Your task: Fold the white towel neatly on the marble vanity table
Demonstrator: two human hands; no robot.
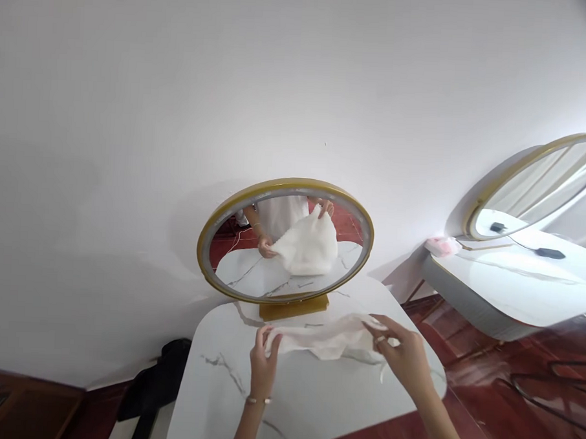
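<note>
A thin white cloth (324, 337) is stretched between my two hands, just above the marble-patterned tabletop (228, 378). My left hand (264, 360) pinches its left end between thumb and fingers. At the other end, my right hand (401, 350), with a ring on one finger, grips the cloth's upper corner. The cloth sags a little in the middle and its lower edge hangs loosely. Behind it stands an oval gold-framed mirror (289, 297), where the reflection shows both hands holding the cloth spread out.
To the right is a second white table (528, 275) with another gold-framed mirror (472, 221), a pink-and-white packet (442, 246) and a black adapter (550, 253) on a cord. A black item (162, 375) lies left of my table. Dark chair legs (547, 399) stand on the red floor.
</note>
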